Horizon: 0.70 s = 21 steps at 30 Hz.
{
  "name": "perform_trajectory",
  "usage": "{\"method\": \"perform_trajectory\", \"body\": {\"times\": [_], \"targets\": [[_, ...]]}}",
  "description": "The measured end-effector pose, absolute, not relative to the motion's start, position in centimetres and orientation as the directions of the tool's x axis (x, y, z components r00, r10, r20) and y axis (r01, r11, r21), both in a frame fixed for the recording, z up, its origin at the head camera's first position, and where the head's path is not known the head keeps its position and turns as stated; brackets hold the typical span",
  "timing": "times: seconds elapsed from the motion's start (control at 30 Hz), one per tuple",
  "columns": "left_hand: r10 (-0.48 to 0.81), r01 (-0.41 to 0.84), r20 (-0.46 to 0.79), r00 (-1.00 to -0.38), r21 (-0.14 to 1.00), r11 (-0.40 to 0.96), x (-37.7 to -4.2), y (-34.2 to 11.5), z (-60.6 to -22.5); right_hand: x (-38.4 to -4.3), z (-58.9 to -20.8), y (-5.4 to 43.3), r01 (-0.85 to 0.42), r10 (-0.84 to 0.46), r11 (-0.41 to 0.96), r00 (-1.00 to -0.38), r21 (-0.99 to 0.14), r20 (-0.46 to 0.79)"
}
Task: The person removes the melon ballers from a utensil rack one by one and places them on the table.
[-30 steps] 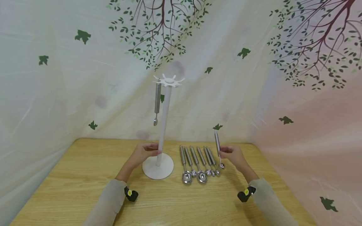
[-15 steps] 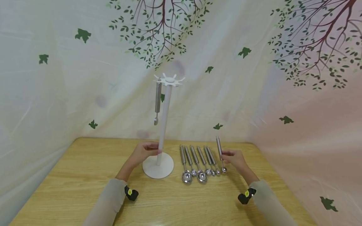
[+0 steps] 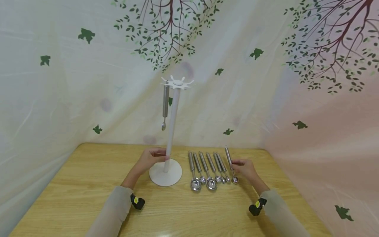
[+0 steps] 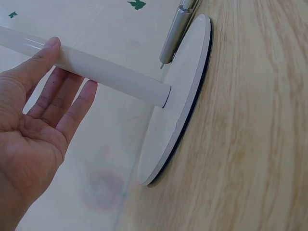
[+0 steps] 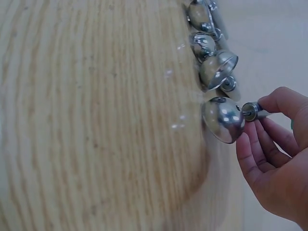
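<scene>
In the head view my left hand point(image 3: 150, 160) grips the lower post of a white hook stand point(image 3: 173, 121), just above its round base. The left wrist view shows the thumb and fingertips around that post point(image 4: 115, 74). At the right end of a row of steel scoops, my right hand point(image 3: 245, 168) pinches a melon baller point(image 3: 228, 155) by the handle. Its round bowl point(image 5: 224, 120) is low at the tabletop, handle tilted up; whether it touches cannot be told. A small melon baller point(image 3: 165, 102) hangs from a hook at the stand's top left.
Between the hands, several steel scoops and ballers point(image 3: 203, 163) lie side by side on the wooden table point(image 3: 189, 214), bowls toward me. Two on the left have larger bowls. Behind the table hangs a cloth backdrop point(image 3: 133, 108) printed with leaves.
My right hand has lowered the melon baller toward the table, with a slight shift to the right. The left hand and the stand have stayed in place.
</scene>
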<state>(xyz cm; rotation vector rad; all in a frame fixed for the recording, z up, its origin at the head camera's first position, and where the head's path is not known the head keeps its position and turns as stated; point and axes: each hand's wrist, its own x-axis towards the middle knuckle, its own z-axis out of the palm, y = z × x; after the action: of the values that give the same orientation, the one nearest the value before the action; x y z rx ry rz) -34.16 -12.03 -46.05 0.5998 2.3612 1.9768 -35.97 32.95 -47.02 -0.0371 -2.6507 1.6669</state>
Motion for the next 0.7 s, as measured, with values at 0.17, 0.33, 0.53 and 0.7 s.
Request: {"method": "perform_trajectory", "body": {"times": [0.17,0.33,0.53,0.7], "targets": [[0.288,0.279,0.232,-0.929,0.951,0.133,-34.2,-12.0,-46.0,-36.1,-47.7,32.7,0.013,0.044,0.459,-0.999,-0.889,0.009],[0.293,0.29,0.242,-0.925,0.947,0.135,-34.2,-12.0,-46.1,-36.2,-48.3,32.6,-0.024,0.038,0.478,-0.998,-0.878,0.048],[0.295,0.289,0.241,-0.924,0.948,0.13,-34.1,-12.0,-46.0,-36.3,-48.6,32.4,-0.04,0.046,0.515,-0.996,-0.857,0.074],[0.294,0.286,0.238,-0.926,0.95,0.13,-34.1,-12.0,-46.0,-36.3,-48.8,32.2,-0.049,0.042,0.539,-0.996,-0.841,0.085]]}}
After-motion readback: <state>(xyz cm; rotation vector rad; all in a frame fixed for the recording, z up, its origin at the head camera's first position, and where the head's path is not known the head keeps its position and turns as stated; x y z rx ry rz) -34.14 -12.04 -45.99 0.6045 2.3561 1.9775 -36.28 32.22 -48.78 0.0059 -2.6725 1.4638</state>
